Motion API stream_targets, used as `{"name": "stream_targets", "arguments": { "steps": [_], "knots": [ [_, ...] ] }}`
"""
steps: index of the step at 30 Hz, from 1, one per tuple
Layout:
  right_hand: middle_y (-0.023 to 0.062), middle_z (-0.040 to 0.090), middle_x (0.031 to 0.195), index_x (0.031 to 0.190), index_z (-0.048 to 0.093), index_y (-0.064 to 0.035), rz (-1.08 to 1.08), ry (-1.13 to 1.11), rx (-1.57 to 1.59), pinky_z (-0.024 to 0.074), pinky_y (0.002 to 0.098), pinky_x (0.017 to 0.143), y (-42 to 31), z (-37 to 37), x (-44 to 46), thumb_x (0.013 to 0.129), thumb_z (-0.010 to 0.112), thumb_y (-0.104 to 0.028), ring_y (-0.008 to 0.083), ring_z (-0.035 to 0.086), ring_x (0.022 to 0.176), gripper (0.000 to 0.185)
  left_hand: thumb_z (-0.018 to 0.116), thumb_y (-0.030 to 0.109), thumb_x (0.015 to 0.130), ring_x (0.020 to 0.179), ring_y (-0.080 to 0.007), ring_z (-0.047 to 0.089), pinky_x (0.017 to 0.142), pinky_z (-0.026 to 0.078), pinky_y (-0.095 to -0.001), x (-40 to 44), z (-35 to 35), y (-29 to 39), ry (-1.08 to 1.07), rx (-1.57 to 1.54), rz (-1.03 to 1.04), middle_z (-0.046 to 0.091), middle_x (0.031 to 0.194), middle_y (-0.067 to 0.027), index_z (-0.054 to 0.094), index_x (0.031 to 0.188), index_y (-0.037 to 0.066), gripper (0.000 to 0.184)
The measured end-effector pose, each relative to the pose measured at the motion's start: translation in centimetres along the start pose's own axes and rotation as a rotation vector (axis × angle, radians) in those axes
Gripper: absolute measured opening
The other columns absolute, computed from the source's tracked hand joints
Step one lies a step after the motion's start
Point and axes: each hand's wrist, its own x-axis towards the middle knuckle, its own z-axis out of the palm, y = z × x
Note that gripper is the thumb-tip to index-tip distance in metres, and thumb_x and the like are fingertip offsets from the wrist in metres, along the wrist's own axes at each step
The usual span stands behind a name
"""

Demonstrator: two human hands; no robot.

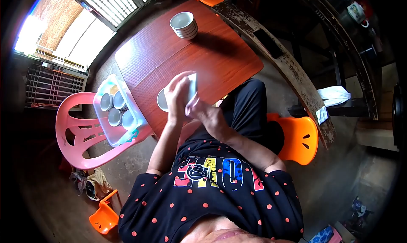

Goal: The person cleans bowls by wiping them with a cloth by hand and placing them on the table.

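Above the near edge of the red-brown table [144, 58], my left hand [176, 92] is closed around a pale bowl [192, 85] tilted on its side, its rim seen almost edge-on. My right hand [208, 116] is closed against the bowl's lower side. Something pale and pinkish shows at its fingertips, too blurred to make out. Behind my left wrist another white bowl [162, 100] rests on the table, partly hidden. A stack of several white bowls [183, 22] stands at the table's far side.
To the left, a clear plastic tub [142, 126] with several bowls sits on a pink chair [70, 152]. An orange chair [303, 141] is close on my right. A worn wooden beam [288, 69] runs past the table's right side. A white cloth [333, 95] lies beyond it.
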Motion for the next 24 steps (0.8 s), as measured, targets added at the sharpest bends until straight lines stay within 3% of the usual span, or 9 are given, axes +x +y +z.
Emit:
{"name": "stream_targets", "arguments": {
  "steps": [3, 5, 9, 11, 16, 19, 20, 23, 24],
  "knots": [
    [-0.0006, 0.059, 0.083, 0.109, 0.060, -0.0047, 0.280, 0.256, 0.632, 0.0412, 0.0146, 0.055, -2.1, -0.3, 2.1, 0.100, 0.046, -0.022, 0.0007, 0.050, 0.064, 0.024, 0.056, 0.020, 0.088, 0.104, -0.0234, 0.058, 0.094, 0.043, -0.0343, -0.5, 0.3, -2.9, -0.043, 0.271, 0.567, 0.057, 0.119, -0.0177, 0.060, 0.110, -0.005, 0.033],
    [0.0051, 0.063, 0.086, 0.107, 0.059, -0.0017, 0.206, 0.211, 0.186, 0.0500, 0.0259, 0.058, -1.7, 0.4, 1.7, 0.098, 0.050, -0.018, 0.0152, 0.061, 0.068, 0.021, 0.050, 0.026, 0.086, 0.106, -0.0245, 0.057, 0.096, 0.042, -0.0354, -0.2, 0.1, -3.9, 0.008, 0.278, 0.558, 0.062, 0.112, -0.0173, 0.060, 0.109, -0.007, 0.041],
    [0.0202, 0.061, 0.098, 0.102, 0.062, -0.0015, -0.592, 0.076, -0.699, 0.0495, 0.0407, 0.080, 1.4, 0.5, 0.0, 0.084, 0.062, 0.000, 0.0380, 0.061, 0.091, 0.018, 0.056, 0.019, 0.087, 0.095, -0.0179, 0.060, 0.087, 0.047, -0.0315, 0.5, -0.7, -0.2, -0.072, -0.381, -0.322, 0.064, 0.104, -0.0086, 0.060, 0.110, 0.000, 0.031],
    [0.0183, 0.061, 0.101, 0.101, 0.061, -0.0019, -0.611, -0.109, -0.678, 0.0493, 0.0414, 0.081, 2.3, -1.6, 0.5, 0.082, 0.063, 0.001, 0.0375, 0.060, 0.092, 0.019, 0.055, 0.018, 0.088, 0.099, -0.0169, 0.057, 0.090, 0.045, -0.0314, 0.9, -2.1, -2.1, -0.225, -0.125, -0.170, 0.061, 0.110, -0.0082, 0.054, 0.119, 0.002, 0.035],
    [-0.0030, 0.064, 0.094, 0.111, 0.059, -0.0054, 0.180, 0.292, 0.191, 0.0456, 0.0184, 0.059, -1.3, -0.2, 1.4, 0.098, 0.050, -0.021, 0.0003, 0.057, 0.079, 0.023, 0.054, 0.022, 0.093, 0.111, -0.0165, 0.051, 0.095, 0.042, -0.0293, 0.0, 0.0, -2.7, -0.326, -0.069, 0.012, 0.054, 0.122, -0.0084, 0.040, 0.136, 0.006, 0.048],
    [0.0188, 0.064, 0.102, 0.119, 0.054, 0.0019, 0.060, 0.145, -0.532, 0.0522, 0.0329, 0.078, 0.1, 0.1, 0.0, 0.093, 0.058, -0.011, 0.0298, 0.066, 0.094, 0.030, 0.057, 0.041, 0.089, 0.103, -0.0160, 0.055, 0.090, 0.045, -0.0297, -0.1, 0.0, -1.0, -0.349, -0.151, -0.164, 0.056, 0.116, -0.0087, 0.047, 0.130, 0.008, 0.054],
    [0.0270, 0.061, 0.102, 0.120, 0.052, 0.0034, -0.285, 0.058, -0.618, 0.0519, 0.0387, 0.079, 2.5, -0.9, -0.6, 0.087, 0.061, -0.006, 0.0410, 0.062, 0.095, 0.035, 0.054, 0.030, 0.093, 0.098, -0.0197, 0.057, 0.085, 0.048, -0.0332, 0.1, -0.7, -0.3, -0.387, -0.143, -0.209, 0.057, 0.112, -0.0071, 0.048, 0.126, 0.005, 0.042],
    [0.0253, 0.062, 0.102, 0.119, 0.053, 0.0028, -0.601, -0.049, -0.833, 0.0517, 0.0395, 0.078, 3.6, -2.3, 0.0, 0.084, 0.062, -0.003, 0.0396, 0.063, 0.091, 0.036, 0.049, 0.029, 0.095, 0.104, -0.0212, 0.056, 0.088, 0.046, -0.0319, 1.3, -2.2, -0.4, -0.502, 0.723, 0.495, 0.055, 0.116, -0.0119, 0.049, 0.122, 0.001, 0.039],
    [0.0210, 0.064, 0.098, 0.116, 0.055, 0.0031, -0.345, -0.049, -0.712, 0.0518, 0.0371, 0.076, 2.8, -2.2, 0.0, 0.086, 0.062, -0.004, 0.0349, 0.065, 0.088, 0.032, 0.050, 0.030, 0.094, 0.106, -0.0198, 0.055, 0.090, 0.045, -0.0315, 1.2, -2.4, -0.3, -0.474, 0.467, 0.259, 0.055, 0.118, -0.0110, 0.045, 0.128, 0.003, 0.043]
  ]
}}
